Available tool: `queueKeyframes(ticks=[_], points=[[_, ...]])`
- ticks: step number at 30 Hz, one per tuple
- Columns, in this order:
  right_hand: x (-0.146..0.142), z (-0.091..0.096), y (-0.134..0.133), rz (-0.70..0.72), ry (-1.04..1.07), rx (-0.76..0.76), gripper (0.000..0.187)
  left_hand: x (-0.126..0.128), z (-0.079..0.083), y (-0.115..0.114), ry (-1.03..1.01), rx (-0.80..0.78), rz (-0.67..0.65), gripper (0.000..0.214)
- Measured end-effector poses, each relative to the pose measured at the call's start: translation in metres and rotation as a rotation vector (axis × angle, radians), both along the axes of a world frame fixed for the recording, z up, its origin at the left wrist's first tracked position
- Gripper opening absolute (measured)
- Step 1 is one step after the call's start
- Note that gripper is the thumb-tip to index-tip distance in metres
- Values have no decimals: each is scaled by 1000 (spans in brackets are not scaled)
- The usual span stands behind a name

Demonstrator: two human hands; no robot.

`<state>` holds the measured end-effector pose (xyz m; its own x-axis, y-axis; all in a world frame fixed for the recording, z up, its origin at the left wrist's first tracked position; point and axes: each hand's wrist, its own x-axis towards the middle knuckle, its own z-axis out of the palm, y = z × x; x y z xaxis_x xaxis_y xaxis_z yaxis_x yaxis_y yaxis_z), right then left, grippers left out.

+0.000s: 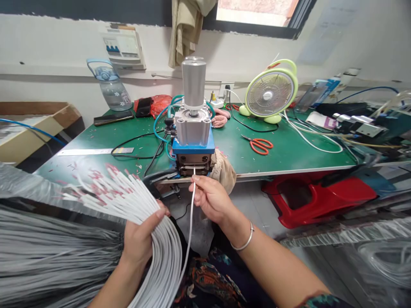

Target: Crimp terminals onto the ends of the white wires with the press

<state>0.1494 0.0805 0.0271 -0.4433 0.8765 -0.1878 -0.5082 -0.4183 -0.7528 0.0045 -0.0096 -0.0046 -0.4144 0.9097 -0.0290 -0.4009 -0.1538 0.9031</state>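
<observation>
The left hand (pixel 144 233), seven o'clock, closes around a white cable bundle (pixel 167 256); the right hand (pixel 210 199), six o'clock, pinches a single cable (pixel 192 211), its end at the metal machine (pixel 193 128), twelve o'clock. On the surface (pixel 234 158), orange-handled scissors (pixel 260 145): three o'clock.

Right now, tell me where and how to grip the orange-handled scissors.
Best by the orange handles, probably from the front right: the scissors lie flat on the green table, handles toward the near right, blades pointing left and away.
</observation>
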Motion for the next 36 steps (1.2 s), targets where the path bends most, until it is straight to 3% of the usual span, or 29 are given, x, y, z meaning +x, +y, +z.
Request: queueKeyframes(ticks=[7,10,16,22,25,28,31,36], points=[[-2,9,8,-81,78,-131,17,-6,23,10,-191,64,87,22],[0,7,6,-81,52,-69,20,-6,19,8,-203,6,84,27],[14,-1,-6,9,-110,137,21,3,-1,2,-57,-88,-67,26],[21,0,-11,132,-97,90,22,18,-4,4,97,-114,-116,25],[14,3,-12,247,-235,133,25,21,-1,7,167,-131,-128,26],[8,6,-8,148,-271,167,25,17,6,9,149,-123,-129,25],[6,11,2,40,-158,53,23,7,14,13,4,-89,-82,21],[5,16,12,-13,-53,-91,21,-6,26,18,-185,-43,40,28]])
